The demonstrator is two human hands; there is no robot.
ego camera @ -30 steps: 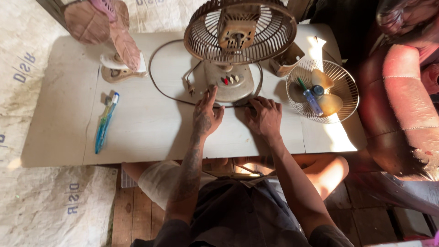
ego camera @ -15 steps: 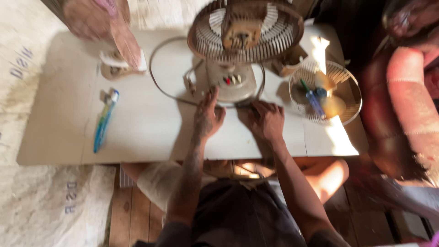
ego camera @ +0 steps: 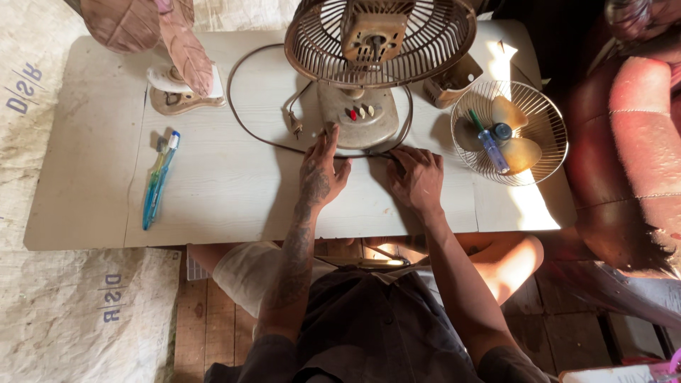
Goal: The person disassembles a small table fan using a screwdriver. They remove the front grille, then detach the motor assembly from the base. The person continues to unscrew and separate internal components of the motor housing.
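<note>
Low pale board (ego camera: 234,198) on wood floor, sacking (ego camera: 78,312) at left. Fan (ego camera: 369,64) stands at board's far middle. Left hand (ego camera: 320,174) flat, fingers spread, tips at fan base, gripping nothing. Right hand (ego camera: 417,177) loosely curled on cord (ego camera: 262,131), just beside base. Loose grille (ego camera: 511,131) right, screwdrivers (ego camera: 159,181) left.

Fan cage (ego camera: 379,42) top cut off by upper edge, brown leaf-shaped object (ego camera: 152,28) cropped at top, cord (ego camera: 269,138) partly hidden behind fan base (ego camera: 357,117), right hand (ego camera: 416,179) fingertips in shadow, grasp unclear, red seat (ego camera: 638,156) cropped at right edge.
</note>
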